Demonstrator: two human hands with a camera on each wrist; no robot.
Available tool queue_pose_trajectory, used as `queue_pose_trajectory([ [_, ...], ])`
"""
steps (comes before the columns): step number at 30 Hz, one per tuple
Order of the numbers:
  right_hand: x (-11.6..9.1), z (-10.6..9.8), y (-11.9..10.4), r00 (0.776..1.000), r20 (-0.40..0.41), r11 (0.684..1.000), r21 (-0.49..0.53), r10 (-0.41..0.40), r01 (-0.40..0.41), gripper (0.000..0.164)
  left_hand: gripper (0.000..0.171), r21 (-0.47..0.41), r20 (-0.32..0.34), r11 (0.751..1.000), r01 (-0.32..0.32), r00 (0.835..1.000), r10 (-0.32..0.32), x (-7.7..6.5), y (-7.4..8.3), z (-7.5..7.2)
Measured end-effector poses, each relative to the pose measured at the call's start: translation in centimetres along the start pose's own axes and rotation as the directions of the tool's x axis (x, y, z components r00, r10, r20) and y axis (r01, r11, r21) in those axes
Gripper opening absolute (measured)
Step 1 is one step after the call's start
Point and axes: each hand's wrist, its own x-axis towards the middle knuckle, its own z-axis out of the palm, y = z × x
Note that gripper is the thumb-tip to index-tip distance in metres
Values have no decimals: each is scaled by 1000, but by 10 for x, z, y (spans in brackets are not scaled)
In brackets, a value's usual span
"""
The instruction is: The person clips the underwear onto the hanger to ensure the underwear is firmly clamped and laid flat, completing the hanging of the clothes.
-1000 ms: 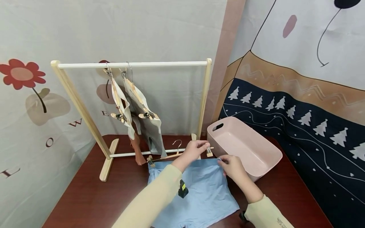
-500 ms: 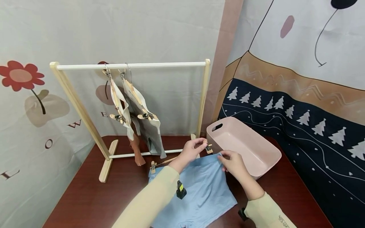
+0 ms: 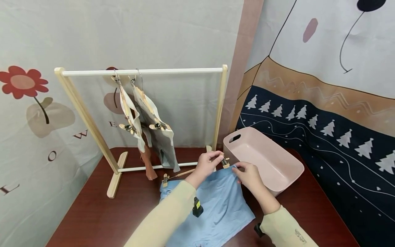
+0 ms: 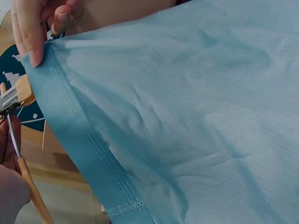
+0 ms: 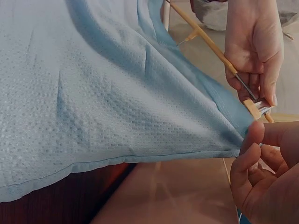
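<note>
Light blue shorts [image 3: 216, 209] lie spread on the table, their waistband [image 4: 77, 123] toward the rack. The right hand [image 3: 249, 175] pinches one waistband corner between thumb and fingers, pulling the cloth taut and lifted. A clip hanger with a wooden bar [image 5: 205, 39] lies along the waistband. Its left clip [image 3: 165, 180] sits on the other waistband corner. With thumb and fingers, the left hand [image 3: 206, 165] pinches the hanger's right clip [image 5: 253, 108], whose wooden jaw tips are right at the waistband edge beside the right fingers. The left forearm hides part of the hanger.
Behind the hands stands a wooden clothes rack with a white rail [image 3: 182, 71]. Two hangers bear clothes on its left half, a grey garment [image 3: 165, 147] and a white-and-brown garment [image 3: 148, 161]. A pink bin [image 3: 262, 154] stands right of the hands on the dark red table [image 3: 92, 216].
The right hand has raised the shorts' corner and brought it left, up to the right clip. The left hand has turned that clip toward the waistband while keeping its grip.
</note>
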Motion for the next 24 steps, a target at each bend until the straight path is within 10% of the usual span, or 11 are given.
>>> queue_pose_trajectory([
  [14,3,0,-3,999,-41,1000,13,-28,28,22,22,-24,13,1000,2,1000,-1,-2,-1,3],
  [24,7,1,-7,997,-73,999,8,-32,33,20,20,-52,38,998,-18,999,20,-11,34,-8],
])
